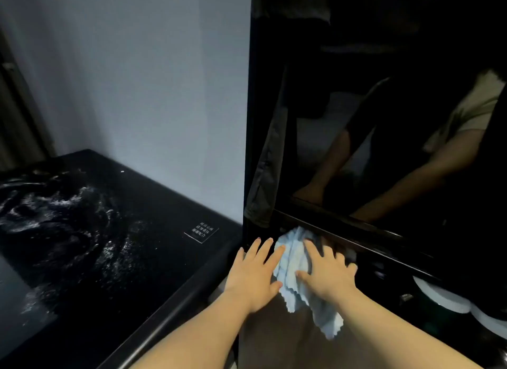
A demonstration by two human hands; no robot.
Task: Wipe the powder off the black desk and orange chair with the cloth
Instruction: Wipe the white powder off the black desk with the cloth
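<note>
A light blue cloth [295, 261] lies spread on a dark glossy surface at the foot of a tall black reflective panel [370, 108]. My left hand [255, 272] lies flat with fingers straight, its fingertips on the cloth's left edge. My right hand [327, 272] presses flat on the cloth's right part with fingers spread. The cloth's lower end hangs down toward me. White powder [68, 212] is smeared in swirls across the black desk [170, 212] at the left. No orange chair is in view.
A small sign with white text [201, 231] lies on the desk near the panel. A grey wall [137, 80] rises behind the desk. White rounded objects [444, 297] sit at the lower right. The panel mirrors a person's arms.
</note>
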